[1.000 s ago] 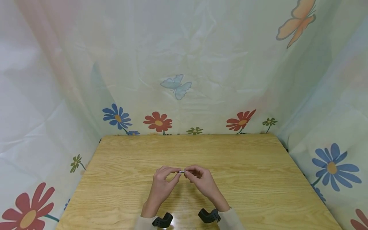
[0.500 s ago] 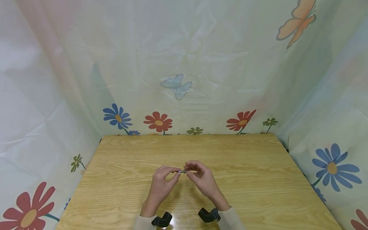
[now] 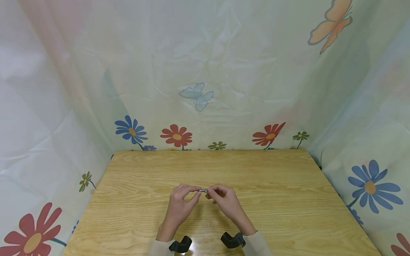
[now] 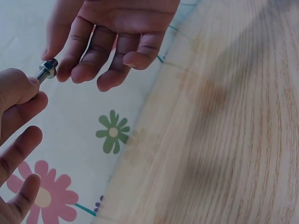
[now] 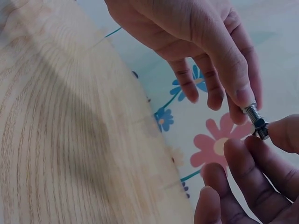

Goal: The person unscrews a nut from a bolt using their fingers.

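Bolt (image 5: 253, 112), threaded metal, one: held above the wood-grain table (image 3: 272, 177). Hex nut (image 5: 260, 124), one: on the bolt, towards its right end. Left hand (image 3: 180, 205): pinching the bolt's left end. Right hand (image 3: 226, 202): thumb and forefinger beside the nut; whether pinching, cannot tell.

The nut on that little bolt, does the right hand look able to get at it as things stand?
Most likely yes: the left hand pinches the other end of the bolt, leaving the nut uncovered, and the right hand is right up at it, with nothing in the way.
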`<state>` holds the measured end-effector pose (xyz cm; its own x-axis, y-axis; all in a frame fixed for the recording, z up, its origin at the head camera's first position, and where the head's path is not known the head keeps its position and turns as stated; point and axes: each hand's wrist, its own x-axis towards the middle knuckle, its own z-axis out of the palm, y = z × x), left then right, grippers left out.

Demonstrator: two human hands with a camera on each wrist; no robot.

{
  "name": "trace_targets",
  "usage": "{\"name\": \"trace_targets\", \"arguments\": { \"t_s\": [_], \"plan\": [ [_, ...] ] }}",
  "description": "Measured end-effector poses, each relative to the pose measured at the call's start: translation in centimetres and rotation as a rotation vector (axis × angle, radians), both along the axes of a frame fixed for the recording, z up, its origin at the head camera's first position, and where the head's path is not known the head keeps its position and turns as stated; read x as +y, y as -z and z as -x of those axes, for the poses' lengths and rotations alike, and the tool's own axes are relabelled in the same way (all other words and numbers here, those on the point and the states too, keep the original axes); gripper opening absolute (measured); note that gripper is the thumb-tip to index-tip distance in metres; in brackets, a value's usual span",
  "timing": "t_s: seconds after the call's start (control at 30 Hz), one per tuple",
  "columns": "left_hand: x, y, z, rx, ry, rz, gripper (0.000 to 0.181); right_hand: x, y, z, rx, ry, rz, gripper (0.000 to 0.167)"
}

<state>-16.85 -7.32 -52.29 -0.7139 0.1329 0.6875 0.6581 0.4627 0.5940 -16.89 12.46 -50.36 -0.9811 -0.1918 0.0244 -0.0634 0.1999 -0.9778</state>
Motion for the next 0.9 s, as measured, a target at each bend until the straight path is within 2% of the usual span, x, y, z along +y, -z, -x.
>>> {"name": "trace_targets", "arguments": {
  "t_s": [0.43, 0.6, 0.9],
  "plan": [
    [-0.01, 0.1, -0.11, -0.011, 0.004, 0.011, 0.019, 0.22, -0.02, -0.02, 0.033, -0.051, 0.002, 0.021],
    [0.0, 0.34, -0.15, -0.023, -0.002, 0.014, 0.02, 0.35, 0.15, 0.0, 0.092, -0.052, 0.012, 0.017],
    [0.08, 0.3, -0.2, -0.013, -0.012, 0.027, 0.019, 0.62, 0.2, -0.01, 0.197, -0.074, 0.12, 0.015]
  ]
}}
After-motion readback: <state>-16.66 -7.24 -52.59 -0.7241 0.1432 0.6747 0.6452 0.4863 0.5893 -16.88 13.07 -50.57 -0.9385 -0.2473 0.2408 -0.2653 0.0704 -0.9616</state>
